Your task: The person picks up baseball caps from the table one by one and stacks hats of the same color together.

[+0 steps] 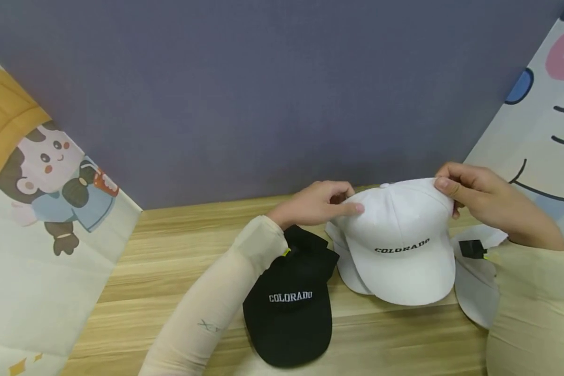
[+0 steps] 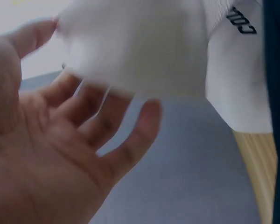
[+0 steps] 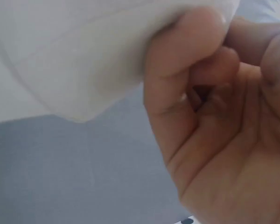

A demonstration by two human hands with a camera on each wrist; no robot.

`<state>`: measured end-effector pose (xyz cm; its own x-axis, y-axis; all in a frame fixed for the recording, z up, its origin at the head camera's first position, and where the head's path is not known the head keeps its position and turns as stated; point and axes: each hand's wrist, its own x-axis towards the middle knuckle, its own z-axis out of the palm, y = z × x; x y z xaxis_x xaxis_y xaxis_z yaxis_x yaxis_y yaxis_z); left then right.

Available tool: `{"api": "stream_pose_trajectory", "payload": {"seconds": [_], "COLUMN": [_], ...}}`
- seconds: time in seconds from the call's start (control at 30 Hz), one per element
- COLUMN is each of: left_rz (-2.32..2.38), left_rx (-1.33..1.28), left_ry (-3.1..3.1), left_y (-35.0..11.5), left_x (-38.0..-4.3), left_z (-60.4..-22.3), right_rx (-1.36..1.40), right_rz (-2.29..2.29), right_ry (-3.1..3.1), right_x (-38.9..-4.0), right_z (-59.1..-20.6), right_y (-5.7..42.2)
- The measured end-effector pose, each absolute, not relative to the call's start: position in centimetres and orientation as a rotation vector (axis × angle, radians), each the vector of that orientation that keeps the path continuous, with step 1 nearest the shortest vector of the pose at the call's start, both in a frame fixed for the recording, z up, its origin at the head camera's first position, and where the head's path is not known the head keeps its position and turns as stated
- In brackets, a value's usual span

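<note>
A white baseball cap (image 1: pixel 401 219) with dark COLORADO lettering is held up between both hands, brim toward the viewer. My left hand (image 1: pixel 316 202) pinches its left side, thumb on the front and the other fingers behind. At the upper right of the crown, my right hand (image 1: pixel 489 201) grips the fabric between thumb and curled fingers. In the left wrist view the fingers (image 2: pixel 142 121) spread along the cap's edge. A black cap (image 1: pixel 289 329) with white COLORADO lettering lies below the left wrist, its back partly under the sleeve.
Another white cap (image 1: pixel 350 274) shows behind the held one. A pale cap (image 1: pixel 474 282) with a black tag lies at right, partly covered by the right sleeve. The wooden table (image 1: pixel 169 271) meets a grey-blue panel (image 1: pixel 263 104) at the back; cartoon-printed sheets (image 1: pixel 23 271) flank it.
</note>
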<state>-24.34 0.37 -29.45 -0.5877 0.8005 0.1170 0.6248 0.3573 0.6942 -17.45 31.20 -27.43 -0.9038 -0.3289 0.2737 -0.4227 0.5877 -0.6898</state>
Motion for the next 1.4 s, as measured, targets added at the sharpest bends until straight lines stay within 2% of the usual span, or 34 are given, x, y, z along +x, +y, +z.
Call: {"api": "stream_pose_trajectory", "payload": {"seconds": [0.23, 1.0, 1.4], "left_rz": [0.835, 0.530, 0.343], "left_rx": [1.294, 1.192, 1.051], "left_ry": [2.214, 2.475, 2.612], "left_y": [0.0, 1.7, 3.5], "left_x": [-25.3, -27.6, -29.7], "left_z": [-30.1, -30.6, -31.1], "right_rx": [0.683, 0.877, 0.673], "right_rz": [1.259, 0.973, 0.841], "right_ry": [-2.866, -3.043, -3.151], "right_x": [-18.8, -22.7, -25.4], "right_z": [-28.1, -30.3, -32.2], "right_y": [32.3, 33.8, 33.9]}}
